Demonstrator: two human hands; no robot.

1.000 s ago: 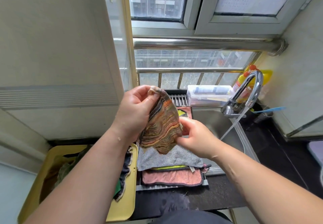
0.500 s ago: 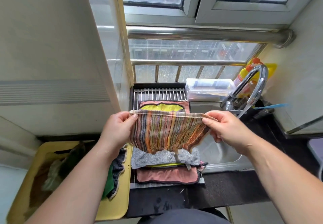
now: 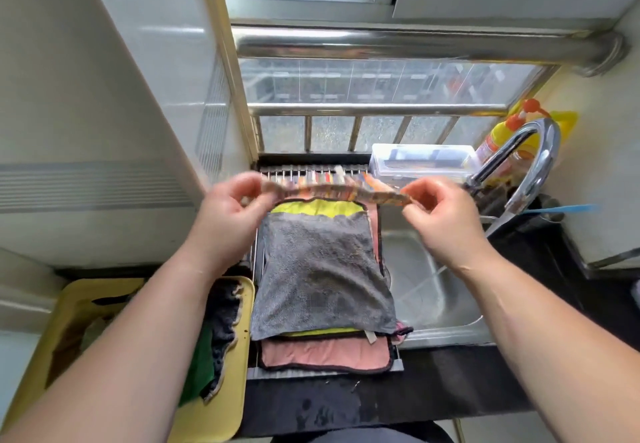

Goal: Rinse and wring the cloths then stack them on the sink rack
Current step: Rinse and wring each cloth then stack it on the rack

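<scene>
Orange-striped cloth (image 3: 332, 190) is hanging stretched edge-on between both hands. It is sitting above the 12 o'clock end of the sink rack (image 3: 304, 170) and is not touching the stack below. The left hand (image 3: 228, 207) is pinching the cloth's 9 o'clock end between thumb and curled fingers. The right hand (image 3: 440, 214) is pinching the 3 o'clock end in the same manner. Motion blur is softening both hands, so exact fingertip placement is not resolving.

On the rack, a grey cloth (image 3: 322, 276) is lying spread flat as the top layer. A yellow-green cloth (image 3: 311, 208) is showing past its 12 o'clock and 6 o'clock edges. A pink cloth (image 3: 325, 352) with dark trim is lying underneath and projecting at 6 o'clock. The rack is spanning the 9 o'clock portion of the steel sink (image 3: 426, 290).

The faucet (image 3: 540, 162), at 3 o'clock of the right hand, is sending a thin stream into the basin. A clear plastic box (image 3: 422, 162) is sitting at 12 o'clock of the sink. A bottle (image 3: 495, 141) with an orange cap is standing just behind the faucet.

A yellow tray (image 3: 221, 404) is resting at 9 o'clock of the rack. It is holding a dark cloth (image 3: 225, 318) with pale edging and a green cloth (image 3: 199, 370).
</scene>
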